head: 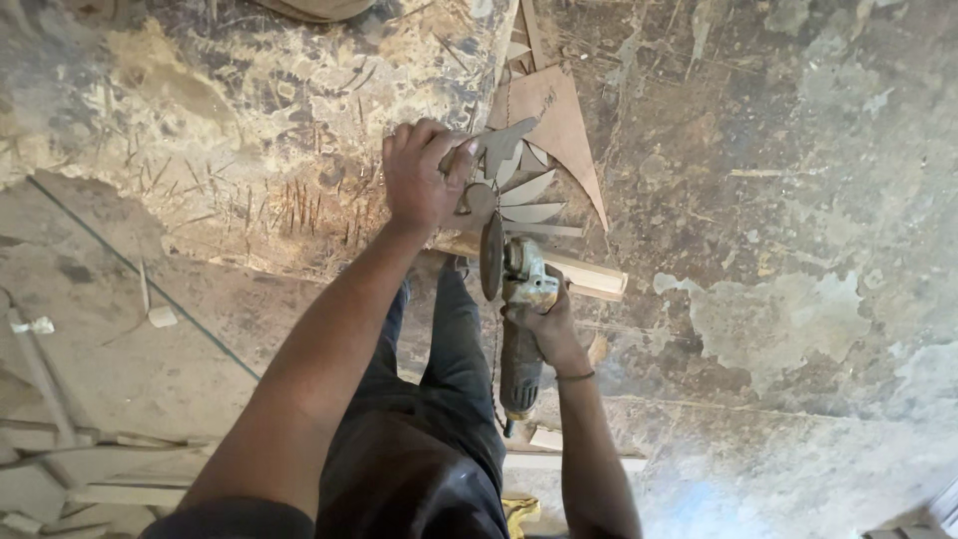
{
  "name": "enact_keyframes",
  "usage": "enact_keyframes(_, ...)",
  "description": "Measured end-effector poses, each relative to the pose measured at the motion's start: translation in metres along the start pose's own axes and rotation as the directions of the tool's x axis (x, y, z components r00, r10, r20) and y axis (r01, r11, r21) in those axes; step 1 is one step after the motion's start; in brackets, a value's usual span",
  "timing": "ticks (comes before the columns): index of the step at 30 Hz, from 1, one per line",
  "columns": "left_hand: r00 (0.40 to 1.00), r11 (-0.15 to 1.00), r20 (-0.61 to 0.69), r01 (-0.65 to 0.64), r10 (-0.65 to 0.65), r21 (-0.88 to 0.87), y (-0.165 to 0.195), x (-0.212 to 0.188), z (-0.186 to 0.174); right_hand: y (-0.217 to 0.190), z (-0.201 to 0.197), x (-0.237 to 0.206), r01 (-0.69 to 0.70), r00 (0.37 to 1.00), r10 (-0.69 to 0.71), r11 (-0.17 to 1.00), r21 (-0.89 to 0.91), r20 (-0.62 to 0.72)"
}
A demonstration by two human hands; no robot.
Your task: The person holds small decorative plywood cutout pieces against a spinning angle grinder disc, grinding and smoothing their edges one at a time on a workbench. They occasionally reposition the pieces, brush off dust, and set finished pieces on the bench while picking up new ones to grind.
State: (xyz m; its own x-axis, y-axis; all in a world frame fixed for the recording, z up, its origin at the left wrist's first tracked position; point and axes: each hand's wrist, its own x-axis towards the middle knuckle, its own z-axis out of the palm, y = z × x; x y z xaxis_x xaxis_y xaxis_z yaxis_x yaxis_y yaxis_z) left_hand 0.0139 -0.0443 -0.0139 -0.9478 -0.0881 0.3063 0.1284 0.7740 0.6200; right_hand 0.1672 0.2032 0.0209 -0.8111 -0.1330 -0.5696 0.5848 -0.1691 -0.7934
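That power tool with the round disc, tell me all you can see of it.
The angle grinder is a worn handheld tool with a dusty yellowish-grey metal head and a long dark body that runs back toward the person. Its thin round disc stands on edge, nearly vertical, just below the carved wooden piece that the left hand steadies. The right hand grips the body behind the head. It hangs above a pale wooden batten. Whether the disc is spinning cannot be told.
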Motion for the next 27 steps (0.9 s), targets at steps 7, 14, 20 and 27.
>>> enact_keyframes(7, 1.0, 1.0, 0.007, 0.009, -0.009, 0.012, 0.004, 0.002, -0.005, -0.007, -0.019, 0.023, -0.072, 0.997, 0.071, 0.997, 0.036, 0.04)
enact_keyframes(14, 0.999, 1.0, -0.047, -0.007, 0.007, -0.006, 0.007, 0.002, -0.005, -0.039, -0.038, 0.053, 0.058, 0.985, -0.024, 0.979, -0.194, 0.17)
enact_keyframes(20, 0.999, 1.0, -0.021, 0.025, -0.025, 0.002, 0.002, -0.003, 0.002, -0.004, -0.015, 0.016, -0.006, 1.0, 0.006, 1.0, 0.0, 0.03)
enact_keyframes(27, 0.994, 0.998, -0.092, -0.054, 0.051, -0.024, 0.005, -0.012, 0.006, 0.03, -0.001, -0.021, -0.002, 0.997, 0.011, 0.992, 0.125, -0.074)
